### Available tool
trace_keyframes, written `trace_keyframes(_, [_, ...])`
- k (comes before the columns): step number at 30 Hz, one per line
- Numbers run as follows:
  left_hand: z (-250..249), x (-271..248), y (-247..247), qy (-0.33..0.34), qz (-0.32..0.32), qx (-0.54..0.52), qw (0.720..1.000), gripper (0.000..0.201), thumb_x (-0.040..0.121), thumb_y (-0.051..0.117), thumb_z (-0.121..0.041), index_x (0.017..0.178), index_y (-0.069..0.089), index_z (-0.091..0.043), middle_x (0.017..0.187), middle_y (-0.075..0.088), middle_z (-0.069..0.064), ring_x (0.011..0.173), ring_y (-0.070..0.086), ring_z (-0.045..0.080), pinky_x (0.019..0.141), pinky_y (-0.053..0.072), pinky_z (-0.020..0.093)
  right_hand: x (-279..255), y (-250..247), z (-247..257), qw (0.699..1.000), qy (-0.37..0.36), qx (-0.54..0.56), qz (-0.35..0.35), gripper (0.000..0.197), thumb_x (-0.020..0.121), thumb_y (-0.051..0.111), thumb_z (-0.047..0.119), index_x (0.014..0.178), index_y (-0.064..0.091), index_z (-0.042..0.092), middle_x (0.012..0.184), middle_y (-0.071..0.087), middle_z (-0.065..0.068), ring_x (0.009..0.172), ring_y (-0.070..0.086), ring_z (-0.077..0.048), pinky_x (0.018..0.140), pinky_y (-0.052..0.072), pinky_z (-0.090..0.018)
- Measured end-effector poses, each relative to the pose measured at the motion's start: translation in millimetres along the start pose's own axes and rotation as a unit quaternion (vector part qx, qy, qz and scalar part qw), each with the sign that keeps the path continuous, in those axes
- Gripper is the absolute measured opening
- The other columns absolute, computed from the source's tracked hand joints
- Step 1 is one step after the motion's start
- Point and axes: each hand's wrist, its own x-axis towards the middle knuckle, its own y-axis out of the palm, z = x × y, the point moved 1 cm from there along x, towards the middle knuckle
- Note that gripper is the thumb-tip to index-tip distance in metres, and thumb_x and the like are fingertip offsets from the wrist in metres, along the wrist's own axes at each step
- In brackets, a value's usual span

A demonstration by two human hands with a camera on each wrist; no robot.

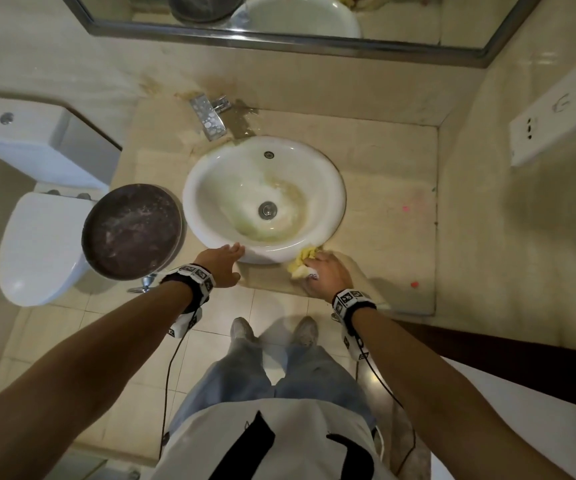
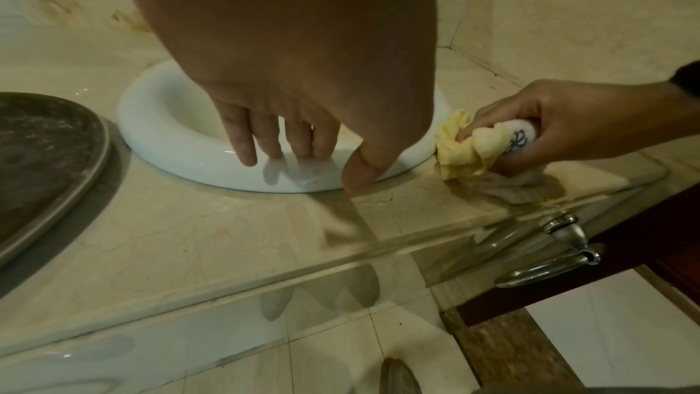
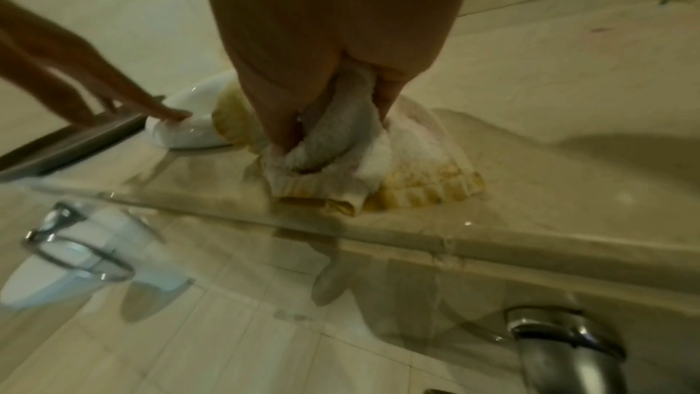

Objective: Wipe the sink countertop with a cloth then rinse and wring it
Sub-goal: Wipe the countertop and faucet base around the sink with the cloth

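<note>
A round white sink [image 1: 328, 181] sits in a beige marble countertop [image 1: 390, 188]. My right hand [image 1: 324, 271] grips a bunched yellow and white cloth [image 1: 300, 263] and presses it on the countertop at the sink's front right rim. In the left wrist view the cloth [image 2: 466, 149] touches the sink rim [image 2: 170, 143]; in the right wrist view my fingers curl round the cloth [image 3: 341, 155] near the counter's front edge. My left hand [image 1: 226, 259] rests with straight fingers [image 2: 242, 143] on the sink's front rim. A spotted chrome tap [image 1: 208, 116] stands behind the sink.
A round dark metal tray [image 1: 130, 232] lies on the countertop left of the sink. A white toilet [image 1: 37, 244] stands further left. Chrome towel rings [image 2: 553, 256] hang under the counter's front edge. A mirror [image 1: 279, 22] is above, and a white wall socket [image 1: 556, 112] on the right.
</note>
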Motion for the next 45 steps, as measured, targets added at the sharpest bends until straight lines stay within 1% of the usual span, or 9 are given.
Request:
trace_keyframes(2, [1.6,1.0,0.3,0.004,0.0,0.002,1.0,0.077,0.095,0.049,-0.038,0.159,0.01,-0.021,0.166,0.011,-0.005,0.15,0.021,0.016,0.113,0.036,0.04,0.7,1.7,2.8,1.0,-0.012,0.005,0.015,0.042,0.078,0.054,0.049,0.106,0.07,0.022,0.114,0.066,-0.004,0.102,0.058,-0.027,0.084,0.048,-0.034])
trace_keyframes(6, [5.6,1.9,-0.2,0.011,0.007,0.007,1.0,0.076,0.095,0.048,-0.038,0.159,0.009,-0.022,0.166,0.011,-0.005,0.151,0.02,0.016,0.116,0.034,0.04,8.5,-6.8,-17.9,0.999,-0.003,0.006,0.049,0.046,0.076,0.064,0.041,0.12,0.064,0.029,0.141,0.052,0.001,0.118,0.055,-0.025,0.092,0.05,-0.038])
trace_keyframes(10, [6.9,1.4,1.9,0.018,-0.002,0.005,1.0,0.077,0.094,0.049,-0.039,0.158,0.011,-0.022,0.166,0.013,-0.005,0.149,0.025,0.017,0.113,0.037,0.04,9.3,-36.4,-48.6,0.998,0.039,0.04,-0.034,0.042,0.083,0.066,0.019,0.125,0.066,0.023,0.144,0.053,-0.004,0.13,0.05,-0.026,0.107,0.045,-0.038])
trace_keyframes(14, [7.8,0.5,3.3,0.025,-0.01,0.006,1.0,0.077,0.094,0.05,-0.04,0.158,0.011,-0.021,0.166,0.014,-0.003,0.148,0.028,0.019,0.113,0.037,0.04,-4.0,-77.2,-82.7,0.988,0.101,0.044,-0.111,0.041,0.082,0.07,0.011,0.122,0.068,0.01,0.139,0.056,-0.013,0.124,0.054,-0.033,0.105,0.046,-0.041])
trace_keyframes(21, [13.6,-0.3,6.0,0.043,-0.014,-0.008,0.999,0.078,0.094,0.049,-0.031,0.159,0.008,-0.022,0.166,0.009,-0.004,0.15,0.023,0.018,0.115,0.034,0.04,-30.1,-55.1,-104.7,0.985,0.171,-0.001,-0.026,0.041,0.086,0.07,0.018,0.126,0.068,0.009,0.134,0.058,-0.02,0.118,0.057,-0.039,0.099,0.048,-0.039])
trace_keyframes(26, [31.0,-3.6,12.7,0.052,-0.048,-0.087,0.994,0.081,0.087,0.049,-0.015,0.158,0.013,-0.032,0.165,0.012,-0.013,0.14,0.041,0.024,0.109,0.042,0.039,-22.4,-30.6,-59.2,0.99,0.143,-0.005,0.004,0.038,0.087,0.069,0.022,0.123,0.069,0.012,0.134,0.059,-0.016,0.117,0.057,-0.034,0.097,0.046,-0.034])
trace_keyframes(31, [48.2,-9.8,25.1,0.037,-0.11,-0.133,0.984,0.079,0.087,0.048,-0.008,0.159,0.017,-0.024,0.165,0.012,-0.008,0.151,0.016,0.013,0.122,0.022,0.032,-10.1,6.4,5.6,0.996,0.076,-0.022,0.038,0.034,0.082,0.07,0.028,0.113,0.072,0.015,0.123,0.065,-0.013,0.109,0.06,-0.033,0.091,0.049,-0.034])
trace_keyframes(34, [57.4,-16.5,32.1,0.04,-0.149,-0.147,0.977,0.073,0.091,0.048,-0.009,0.158,0.02,-0.016,0.165,0.017,0.001,0.152,0.017,0.017,0.122,0.015,0.029,0.3,27.0,41.2,0.997,0.047,-0.016,0.061,0.039,0.084,0.068,0.033,0.12,0.069,0.018,0.13,0.061,-0.009,0.115,0.056,-0.031,0.097,0.046,-0.034])
trace_keyframes(45, [120.6,-42.9,57.5,-0.044,-0.222,-0.182,0.957,0.072,0.088,0.047,-0.005,0.157,0.025,-0.013,0.162,0.026,0.005,0.15,0.022,0.021,0.121,0.018,0.035,48.2,80.9,153.9,0.996,-0.044,-0.036,0.063,0.037,0.088,0.069,0.019,0.125,0.067,0.014,0.134,0.058,-0.011,0.124,0.051,-0.03,0.103,0.046,-0.039])
